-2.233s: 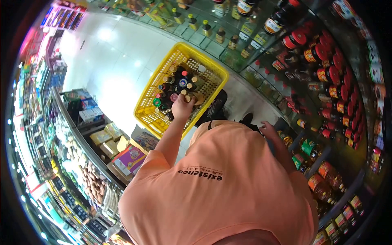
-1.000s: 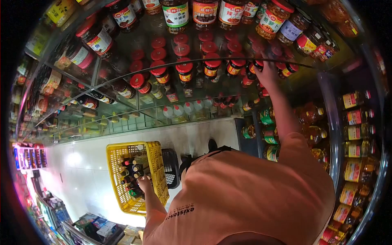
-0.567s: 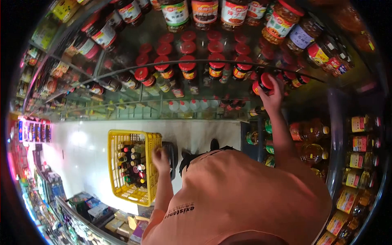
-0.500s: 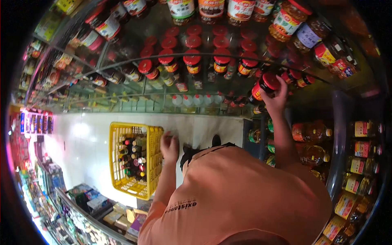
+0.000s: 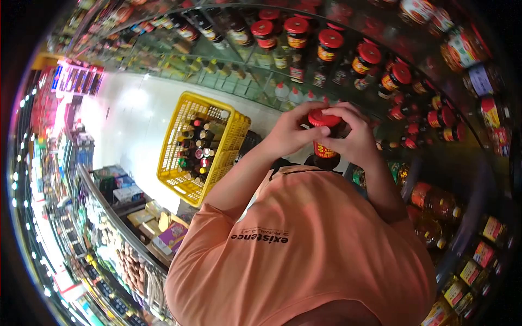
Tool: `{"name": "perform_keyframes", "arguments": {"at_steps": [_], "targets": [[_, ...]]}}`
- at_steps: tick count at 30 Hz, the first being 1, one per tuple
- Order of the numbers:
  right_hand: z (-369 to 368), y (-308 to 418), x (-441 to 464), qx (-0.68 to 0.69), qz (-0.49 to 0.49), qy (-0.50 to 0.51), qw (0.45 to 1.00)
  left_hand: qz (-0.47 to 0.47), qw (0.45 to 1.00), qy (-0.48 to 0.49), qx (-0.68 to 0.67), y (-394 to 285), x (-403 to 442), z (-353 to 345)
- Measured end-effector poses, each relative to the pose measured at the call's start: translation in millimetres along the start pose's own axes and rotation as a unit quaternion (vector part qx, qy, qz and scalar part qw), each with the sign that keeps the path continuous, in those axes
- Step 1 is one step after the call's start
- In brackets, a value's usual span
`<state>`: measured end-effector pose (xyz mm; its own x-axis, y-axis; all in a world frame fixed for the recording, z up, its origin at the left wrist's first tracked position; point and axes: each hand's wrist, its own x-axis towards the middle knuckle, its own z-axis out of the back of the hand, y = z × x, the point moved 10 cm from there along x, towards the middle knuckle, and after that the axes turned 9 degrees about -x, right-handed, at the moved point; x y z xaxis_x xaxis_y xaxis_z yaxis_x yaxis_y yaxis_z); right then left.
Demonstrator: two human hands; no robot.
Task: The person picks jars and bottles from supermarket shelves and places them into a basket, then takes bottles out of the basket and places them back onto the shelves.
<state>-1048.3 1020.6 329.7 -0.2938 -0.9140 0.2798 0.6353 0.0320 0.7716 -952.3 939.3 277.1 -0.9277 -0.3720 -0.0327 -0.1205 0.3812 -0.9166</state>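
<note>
In front of my chest I hold a red-lidded glass jar (image 5: 326, 150) of dark sauce with a red and yellow label. My left hand (image 5: 293, 132) closes on its left side near the lid. From the other side my right hand (image 5: 356, 133) grips it, with fingers over the lid's edge. Fingers hide part of the jar's upper body. Just beyond my hands, similar red-lidded jars (image 5: 329, 46) stand in rows on a glass shelf.
A yellow plastic basket (image 5: 173, 182) with several bottles (image 5: 197, 146) sits on the pale floor to my left. Oil bottles (image 5: 435, 198) line the shelves at my right. Cardboard boxes (image 5: 140, 217) and a produce display (image 5: 128, 261) lie at lower left.
My right hand has brought the jar from the shelf to my chest. My left hand has moved from beside the basket onto the jar. The view has turned.
</note>
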Motion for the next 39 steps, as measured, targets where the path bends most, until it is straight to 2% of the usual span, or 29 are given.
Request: {"name": "perform_keyframes", "arguments": {"at_steps": [2,3,5,7,9,11,13,15,17,18,19,20,21,23,24,25,26,27,29,30,31,33,34,36,37,39], "targets": [[-20.5,21.5,6.8,-0.065,0.040,0.020,0.997,-0.005,0.977,-0.026,0.212,-13.7,-15.1,11.6],[-34.7,30.4,7.8,-0.055,0.051,0.033,0.997,-0.006,0.976,-0.045,0.214,-23.6,-24.3,18.1],[-62.4,29.8,10.7,0.021,-0.013,0.059,0.998,0.024,0.972,-0.111,0.203,-36.1,-45.0,39.7],[-89.9,38.6,16.8,0.023,0.023,0.117,0.993,0.039,0.966,-0.141,0.216,-33.8,-65.9,72.5],[-113.8,20.0,20.2,0.132,-0.028,0.124,0.983,0.019,0.965,-0.229,0.128,-20.0,-94.1,126.5],[-131.2,-13.1,21.8,0.127,-0.031,0.136,0.982,0.008,0.951,-0.307,-0.028,-6.8,-130.3,178.8],[-147.1,-74.2,16.8,0.049,-0.149,0.145,0.977,0.005,0.899,-0.408,-0.158,9.3,-172.1,236.9],[-167.9,-137.2,-5.6,0.015,-0.237,0.174,0.956,-0.023,0.839,-0.491,-0.234,25.4,-215.7,297.2],[-186.2,-194.9,-38.7,-0.082,-0.288,0.215,0.930,-0.019,0.824,-0.541,-0.168,25.1,-253.1,348.3],[-197.3,-221.4,-57.4,-0.098,-0.281,0.219,0.929,0.048,0.792,-0.607,-0.039,20.0,-275.9,373.7],[-209.0,-247.1,-81.0,-0.115,-0.276,0.223,0.928,0.057,0.785,-0.616,0.027,35.2,-292.0,407.7],[-223.8,-275.8,-111.6,-0.119,-0.311,0.254,0.908,0.095,0.761,-0.628,0.129,32.3,-300.3,418.5],[-238.7,-300.4,-142.2,-0.124,-0.345,0.281,0.887,0.131,0.730,-0.631,0.229,26.8,-304.3,428.4],[-263.6,-330.8,-198.9,-0.080,-0.399,0.274,0.871,0.167,0.699,-0.604,0.345,49.6,-303.9,453.9],[-262.1,-317.8,-204.7,-0.081,-0.405,0.270,0.869,0.179,0.719,-0.572,0.352,63.7,-296.4,460.3],[-266.8,-304.0,-213.3,-0.088,-0.403,0.314,0.855,0.189,0.739,-0.538,0.358,77.7,-287.8,464.8],[-272.0,-290.4,-221.9,-0.094,-0.401,0.354,0.839,0.204,0.732,-0.509,0.404,98.0,-281.8,474.5],[-273.3,-285.0,-231.7,-0.094,-0.412,0.347,0.838,0.219,0.729,-0.483,0.433,93.5,-271.5,467.7],[-274.0,-297.9,-260.5,-0.039,-0.435,0.276,0.856,0.250,0.745,-0.422,0.453,134.3,-257.7,492.3],[-265.3,-300.0,-269.4,-0.128,-0.434,0.284,0.845,0.250,0.752,-0.408,0.454,146.4,-252.4,501.1],[-268.2,-331.2,-310.4,-0.016,-0.468,0.259,0.845,0.276,0.749,-0.365,0.479,160.3,-244.1,506.5],[-273.6,-389.2,-389.0,0.205,-0.535,0.193,0.796,0.301,0.749,-0.307,0.504,178.4,-230.2,508.7],[-258.6,-366.8,-389.3,0.199,-0.612,0.100,0.759,0.338,0.731,-0.292,0.517,188.4,-226.6,513.4],[-247.8,-316.6,-374.5,0.160,-0.637,0.069,0.751,0.399,0.699,-0.249,0.539,203.8,-219.4,518.6],[-240.3,-307.3,-378.1,0.121,-0.654,0.050,0.745,0.396,0.703,-0.237,0.541,208.6,-211.7,519.9],[-240.9,-281.8,-384.2,0.135,-0.655,0.034,0.742,0.456,0.674,-0.219,0.538,228.3,-213.0,529.6]]}}
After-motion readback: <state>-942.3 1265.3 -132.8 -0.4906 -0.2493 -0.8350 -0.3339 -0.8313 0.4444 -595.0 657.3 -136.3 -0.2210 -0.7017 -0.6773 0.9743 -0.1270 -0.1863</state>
